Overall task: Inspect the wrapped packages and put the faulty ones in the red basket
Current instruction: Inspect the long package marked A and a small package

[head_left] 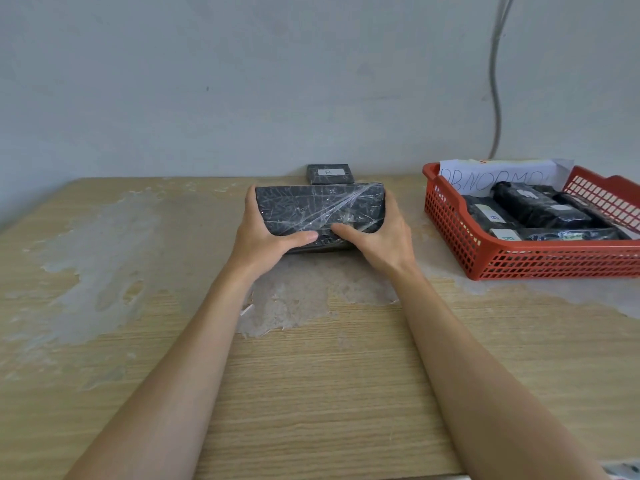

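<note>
A black package (311,207) wrapped in crinkled clear film is held over the middle of the wooden table (311,375). My left hand (266,233) grips its left end, thumb across the front face. My right hand (377,237) grips the right end the same way, and the two thumbs nearly meet. Behind it, against the wall, a smaller black package (330,173) with a white label lies flat. At the right stands the red basket (491,258), holding several black wrapped packages (536,209) with white labels.
A handwritten white paper sheet (498,176) leans inside the basket's back. A grey cable (496,81) hangs down the wall above the basket. The tabletop has worn, peeled whitish patches (104,244) at left and centre.
</note>
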The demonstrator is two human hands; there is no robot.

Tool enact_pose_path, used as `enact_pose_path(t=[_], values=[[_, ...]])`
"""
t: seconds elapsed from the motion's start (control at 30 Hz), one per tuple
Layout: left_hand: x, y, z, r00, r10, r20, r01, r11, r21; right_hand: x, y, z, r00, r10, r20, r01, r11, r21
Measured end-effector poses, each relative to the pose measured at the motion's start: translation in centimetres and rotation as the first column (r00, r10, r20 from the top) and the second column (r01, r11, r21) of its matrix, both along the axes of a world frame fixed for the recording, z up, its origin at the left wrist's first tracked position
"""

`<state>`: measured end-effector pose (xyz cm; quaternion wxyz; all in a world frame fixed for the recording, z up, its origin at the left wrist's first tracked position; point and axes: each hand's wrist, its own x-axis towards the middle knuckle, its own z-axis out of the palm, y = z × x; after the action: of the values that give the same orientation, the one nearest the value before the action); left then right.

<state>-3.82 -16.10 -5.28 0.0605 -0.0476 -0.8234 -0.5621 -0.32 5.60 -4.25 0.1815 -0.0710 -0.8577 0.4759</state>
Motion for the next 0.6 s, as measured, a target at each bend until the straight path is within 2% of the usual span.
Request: enact_pose_path(t=[0.1, 0.17, 0.27, 0.33, 0.43, 0.5, 0.6], values=[[-0.7, -1.6, 0.0, 0.998, -0.034, 0.048, 0.032, 0.998, 0.046, -0.2, 0.8, -0.2, 0.998, 0.063, -0.013, -0.063, 0.997, -0.049], [-0.9, -2.0, 0.2, 0.997, -0.039, 0.073, 0.031, 0.994, 0.107, -0.1, 1.0, -0.2, 0.994, 0.09, -0.059, -0.099, 0.981, -0.166], [-0.7, -2.0, 0.5, 0.995, -0.041, 0.086, 0.02, 0.973, 0.23, -0.1, 1.1, 0.1, 0.988, 0.075, -0.133, -0.124, 0.901, -0.415], [-0.5, -1.8, 0.7, 0.997, -0.042, 0.071, 0.021, 0.96, 0.28, -0.3, 1.1, 0.0, 0.99, 0.024, -0.139, -0.09, 0.867, -0.49], [-0.1, -1.5, 1.0, 0.997, -0.065, 0.05, 0.047, 0.951, 0.307, -0.4, 0.7, 0.1, 0.987, -0.101, -0.122, 0.028, 0.869, -0.493], [0.3, -1.2, 1.1, 0.994, -0.108, -0.003, 0.105, 0.957, 0.269, 0.0, 0.3, 0.3, 0.977, -0.182, -0.106, 0.116, 0.885, -0.45], [0.8, -0.1, 0.9, 0.996, 0.017, -0.085, -0.001, 0.983, 0.184, 0.6, 0.1, 0.4, 0.99, -0.112, -0.082, 0.086, 0.958, -0.273]])
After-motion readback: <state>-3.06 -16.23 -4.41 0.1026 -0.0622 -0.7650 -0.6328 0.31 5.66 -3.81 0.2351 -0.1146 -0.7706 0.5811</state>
